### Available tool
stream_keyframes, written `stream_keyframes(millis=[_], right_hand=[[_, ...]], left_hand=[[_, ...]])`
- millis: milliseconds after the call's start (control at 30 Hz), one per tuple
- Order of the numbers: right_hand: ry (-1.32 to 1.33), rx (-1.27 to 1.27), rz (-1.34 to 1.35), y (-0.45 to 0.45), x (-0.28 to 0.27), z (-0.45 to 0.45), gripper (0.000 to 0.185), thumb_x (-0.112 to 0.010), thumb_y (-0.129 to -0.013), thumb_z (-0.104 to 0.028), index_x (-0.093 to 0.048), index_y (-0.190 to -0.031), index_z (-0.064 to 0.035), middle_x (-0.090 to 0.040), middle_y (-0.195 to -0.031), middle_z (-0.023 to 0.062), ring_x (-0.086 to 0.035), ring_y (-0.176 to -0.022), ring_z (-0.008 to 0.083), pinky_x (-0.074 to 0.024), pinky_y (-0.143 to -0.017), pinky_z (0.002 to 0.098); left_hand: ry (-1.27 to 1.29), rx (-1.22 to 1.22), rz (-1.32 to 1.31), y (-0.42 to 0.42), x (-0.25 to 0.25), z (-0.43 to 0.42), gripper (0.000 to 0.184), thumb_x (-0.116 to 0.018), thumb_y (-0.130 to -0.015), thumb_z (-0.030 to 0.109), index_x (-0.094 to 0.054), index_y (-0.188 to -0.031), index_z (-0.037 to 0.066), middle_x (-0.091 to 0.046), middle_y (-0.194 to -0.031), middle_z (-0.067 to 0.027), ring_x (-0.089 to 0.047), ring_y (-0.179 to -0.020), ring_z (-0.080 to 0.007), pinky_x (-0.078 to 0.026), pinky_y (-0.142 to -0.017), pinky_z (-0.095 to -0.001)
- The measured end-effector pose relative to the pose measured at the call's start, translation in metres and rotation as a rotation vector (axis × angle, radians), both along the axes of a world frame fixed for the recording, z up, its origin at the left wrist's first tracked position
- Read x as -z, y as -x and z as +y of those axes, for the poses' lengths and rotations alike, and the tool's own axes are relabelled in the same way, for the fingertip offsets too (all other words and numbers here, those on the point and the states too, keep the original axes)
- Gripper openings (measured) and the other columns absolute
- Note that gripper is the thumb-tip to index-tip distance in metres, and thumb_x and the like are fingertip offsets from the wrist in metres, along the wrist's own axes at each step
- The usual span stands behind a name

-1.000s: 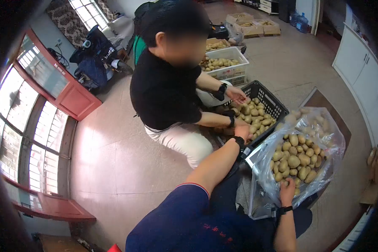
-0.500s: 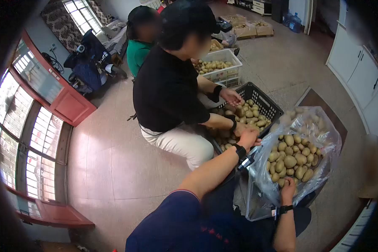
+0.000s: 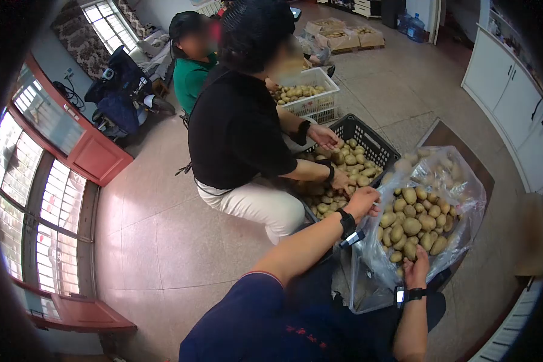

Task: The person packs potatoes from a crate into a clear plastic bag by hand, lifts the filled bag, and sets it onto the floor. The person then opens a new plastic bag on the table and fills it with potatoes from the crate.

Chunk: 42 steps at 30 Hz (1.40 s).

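Observation:
My left hand (image 3: 364,204) is between the black crate and the clear bag, palm partly turned away, fingers apart, with nothing visible in them. Brown oval fruits, like kiwifruit or potatoes, fill the clear plastic bag (image 3: 468,208). At the bag's near side, my right hand (image 3: 416,267) has its fingers around a brown fruit (image 3: 410,250) on the pile. The black crate (image 3: 374,137) holds more such fruits. A co-worker's two hands (image 3: 324,137) are over that crate, one of them touching the fruits close to my left hand.
A co-worker in a black shirt (image 3: 238,123) crouches left of the crate, and another in green (image 3: 190,81) is behind. White crates (image 3: 320,99) and cartons (image 3: 341,41) of fruit stand farther back. A white cabinet (image 3: 504,90) is at the right.
My left hand has moved right, away from the co-worker's hand and toward the bag. My right hand has turned and opened wider around a fruit. The view has shifted a little.

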State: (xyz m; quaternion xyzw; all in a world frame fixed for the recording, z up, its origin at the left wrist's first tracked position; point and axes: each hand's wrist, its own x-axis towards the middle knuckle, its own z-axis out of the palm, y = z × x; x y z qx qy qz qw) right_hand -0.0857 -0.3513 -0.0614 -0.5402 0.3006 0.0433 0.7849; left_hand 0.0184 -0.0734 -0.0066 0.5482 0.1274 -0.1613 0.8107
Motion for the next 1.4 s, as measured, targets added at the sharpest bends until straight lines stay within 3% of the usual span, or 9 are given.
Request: stream_keyframes(millis=[200,300,600,800,900,1067,1200,1333,1400], right_hand=[[-0.24,-0.023,-0.041,0.0,0.008,0.001,0.02,-0.057,-0.093,-0.023,-0.058,-0.11,-0.0117,-0.062,-0.095,0.0014,-0.057,-0.069,0.0136,-0.0492,-0.057,0.0263],[-0.334,-0.07,-0.096,-0.005,0.001,0.009,0.022,-0.057,-0.091,-0.025,-0.059,-0.109,-0.0131,-0.063,-0.096,0.0005,-0.058,-0.07,0.015,-0.0474,-0.056,0.0275],[-0.458,-0.248,-0.117,-0.015,-0.033,0.043,0.028,-0.051,-0.095,-0.023,-0.055,-0.12,-0.012,-0.062,-0.1,0.0028,-0.054,-0.074,0.0168,-0.0435,-0.06,0.0274],[-0.467,-0.38,-0.13,-0.021,-0.057,0.064,0.031,-0.05,-0.089,-0.01,-0.053,-0.119,-0.0049,-0.062,-0.1,0.0106,-0.062,-0.081,0.0208,-0.0523,-0.066,0.0283],[-0.411,-0.38,-0.155,-0.024,-0.044,0.061,0.032,-0.053,-0.092,-0.013,-0.048,-0.122,-0.0034,-0.063,-0.101,0.0116,-0.065,-0.077,0.0221,-0.0558,-0.067,0.0309],[-0.161,-0.49,-0.113,-0.017,-0.056,0.06,0.029,-0.055,-0.096,-0.028,-0.053,-0.116,-0.0063,-0.064,-0.09,0.0037,-0.062,-0.066,0.0111,-0.0495,-0.054,0.0231],[-0.104,-0.409,-0.079,-0.012,-0.066,0.062,0.028,-0.054,-0.096,-0.03,-0.056,-0.112,-0.0074,-0.063,-0.088,0.0023,-0.06,-0.064,0.0111,-0.0474,-0.052,0.0237],[0.214,-0.407,-0.125,-0.015,-0.024,0.046,0.02,-0.054,-0.094,-0.023,-0.06,-0.101,-0.005,-0.062,-0.088,0.003,-0.059,-0.064,0.0136,-0.0475,-0.056,0.0249],[0.762,-0.541,-0.343,-0.013,0.003,0.031,0.018,-0.06,-0.088,-0.015,-0.059,-0.099,-0.0012,-0.062,-0.087,0.0066,-0.059,-0.067,0.0192,-0.0495,-0.063,0.0305]], left_hand=[[-0.046,0.136,-0.097,0.011,0.01,-0.019,0.018,-0.053,-0.087,0.018,-0.058,-0.092,0.002,-0.059,-0.079,-0.0072,-0.061,-0.057,-0.0172,-0.052,-0.046,-0.0298],[-0.077,0.233,-0.069,0.006,0.036,-0.027,0.02,-0.054,-0.092,0.022,-0.056,-0.101,0.003,-0.059,-0.086,-0.0072,-0.063,-0.061,-0.0166,-0.052,-0.049,-0.0303],[-0.152,0.434,-0.015,0.033,-0.018,-0.03,0.037,-0.058,-0.091,0.034,-0.051,-0.118,0.01,-0.059,-0.089,-0.0047,-0.061,-0.06,-0.0134,-0.048,-0.046,-0.0251],[-0.065,0.495,-0.045,0.027,0.004,-0.035,0.039,-0.062,-0.09,0.026,-0.051,-0.12,0.004,-0.06,-0.086,-0.0067,-0.062,-0.059,-0.0133,-0.05,-0.047,-0.0257],[-0.058,0.512,-0.069,0.025,0.004,-0.032,0.04,-0.064,-0.089,0.025,-0.051,-0.119,0.002,-0.06,-0.085,-0.0066,-0.062,-0.059,-0.013,-0.052,-0.048,-0.0259],[-0.098,0.612,-0.066,0.028,-0.002,-0.033,0.04,-0.065,-0.089,0.027,-0.052,-0.115,0.0,-0.06,-0.085,-0.0061,-0.062,-0.06,-0.0128,-0.053,-0.05,-0.0258],[-0.008,0.569,0.052,0.023,0.001,-0.034,0.032,-0.059,-0.092,0.029,-0.053,-0.11,0.003,-0.06,-0.086,-0.0057,-0.06,-0.059,-0.0129,-0.054,-0.053,-0.0263],[0.116,0.376,0.085,0.016,-0.01,-0.025,0.032,-0.058,-0.093,0.031,-0.057,-0.107,0.002,-0.062,-0.083,-0.0064,-0.06,-0.056,-0.0153,-0.053,-0.047,-0.0267],[0.146,0.308,0.109,0.008,-0.015,-0.016,0.03,-0.056,-0.094,0.032,-0.056,-0.104,0.004,-0.061,-0.081,-0.006,-0.059,-0.055,-0.0147,-0.052,-0.047,-0.0262]])
